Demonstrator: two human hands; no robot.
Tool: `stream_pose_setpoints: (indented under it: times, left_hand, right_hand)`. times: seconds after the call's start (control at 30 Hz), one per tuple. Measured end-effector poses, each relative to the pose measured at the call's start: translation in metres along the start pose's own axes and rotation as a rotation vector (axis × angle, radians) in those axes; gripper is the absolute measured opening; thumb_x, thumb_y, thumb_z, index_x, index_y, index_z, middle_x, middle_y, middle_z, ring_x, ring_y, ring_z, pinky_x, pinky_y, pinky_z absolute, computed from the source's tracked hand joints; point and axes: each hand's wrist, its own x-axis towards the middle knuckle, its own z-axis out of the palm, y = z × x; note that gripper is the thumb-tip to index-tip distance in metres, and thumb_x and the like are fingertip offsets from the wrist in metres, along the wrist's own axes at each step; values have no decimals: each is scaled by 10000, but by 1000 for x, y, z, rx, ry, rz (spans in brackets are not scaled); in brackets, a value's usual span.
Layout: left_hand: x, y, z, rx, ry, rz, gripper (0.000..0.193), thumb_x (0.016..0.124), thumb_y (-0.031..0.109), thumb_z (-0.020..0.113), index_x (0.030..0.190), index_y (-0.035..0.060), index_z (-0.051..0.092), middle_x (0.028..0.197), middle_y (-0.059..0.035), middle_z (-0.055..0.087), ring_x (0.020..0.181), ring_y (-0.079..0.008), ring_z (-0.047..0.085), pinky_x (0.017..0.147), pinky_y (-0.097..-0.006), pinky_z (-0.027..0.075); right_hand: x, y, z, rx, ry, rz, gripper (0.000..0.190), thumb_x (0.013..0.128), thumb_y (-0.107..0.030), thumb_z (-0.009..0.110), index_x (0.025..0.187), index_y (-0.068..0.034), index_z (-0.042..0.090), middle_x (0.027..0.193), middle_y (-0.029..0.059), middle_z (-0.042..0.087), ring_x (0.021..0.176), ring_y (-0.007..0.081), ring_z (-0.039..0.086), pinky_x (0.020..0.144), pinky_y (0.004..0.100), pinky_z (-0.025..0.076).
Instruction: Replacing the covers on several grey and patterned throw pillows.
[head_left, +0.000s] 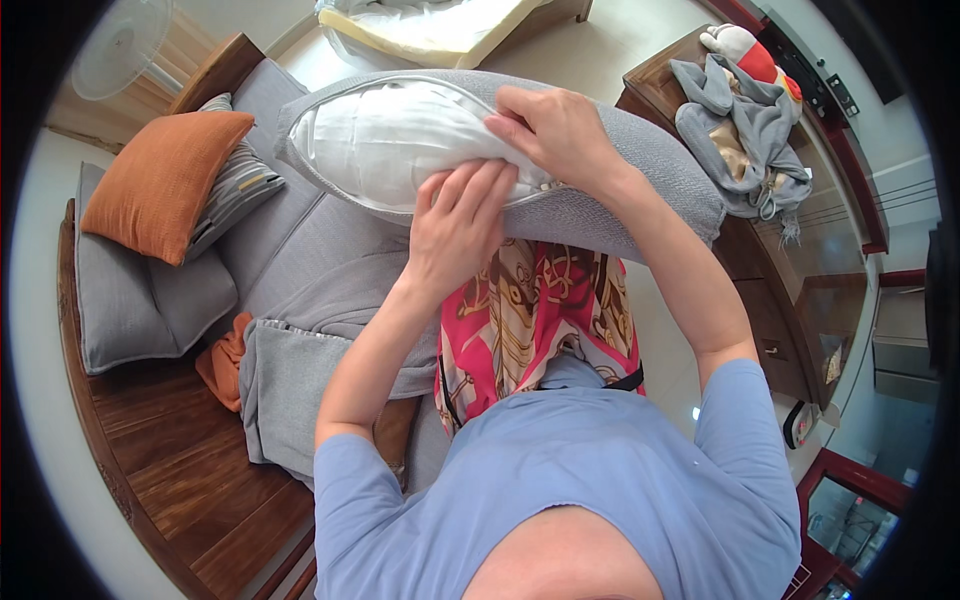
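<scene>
A grey woven cushion cover (637, 161) lies across in front of my waist, with its long zip opening facing up. Inside the opening shows a white inner cushion (375, 139). My right hand (559, 135) pinches the far edge of the opening between thumb and fingers. The fingers of my left hand (461, 221) curl over the near zip edge onto the white inner cushion; its thumb is hidden. The zip's row of teeth runs around the opening, and its right end lies under my right wrist.
To the left stands a wooden-framed sofa (187, 480) with grey seat pads. On it are an orange cushion (165, 184), a striped cushion (232, 199) and grey cloth (300, 397). At right, a wooden cabinet (750, 262) bears grey fabric (720, 127) and a plush toy (750, 52).
</scene>
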Motion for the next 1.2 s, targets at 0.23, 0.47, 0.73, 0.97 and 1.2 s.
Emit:
stream_pose_setpoints:
  times: [0.23,0.47,0.73,0.97,1.2]
  left_hand:
    - [40,-12,23,-240,-457,-163,409,747,202,722,1123,46,693,1152,-111,676,1133,-278,628,981,-447,488]
    - [11,-6,29,-106,-25,18,301,796,143,700,1082,50,718,1095,-110,694,997,-299,679,912,-441,543]
    - [-41,15,13,55,102,-84,389,857,135,738,1240,85,697,1222,-37,685,1141,-230,640,991,-380,477]
    - [-4,-14,37,-64,-5,-77,191,858,132,697,1048,123,713,1120,15,698,1056,-197,655,915,-380,493]
    - [-5,-11,31,-119,164,-84,186,806,92,720,985,143,729,1268,-24,637,1028,-211,657,819,-359,572]
  right_hand:
    - [-9,-14,18,302,-101,-36,301,965,-270,694,822,-21,605,693,154,639,645,358,625,607,431,480]
    - [-13,-2,38,194,-106,-6,281,954,-278,704,811,-42,649,673,158,638,631,335,654,606,429,494]
    - [-18,0,34,282,-155,-15,307,969,-287,705,813,-29,642,620,101,608,547,248,585,568,389,451]
    - [-5,5,20,476,-403,141,323,994,-270,695,802,-14,647,604,18,573,569,99,526,547,318,409]
    - [8,22,8,682,-532,239,310,981,-257,717,795,-14,669,620,-30,556,609,61,488,569,279,388]
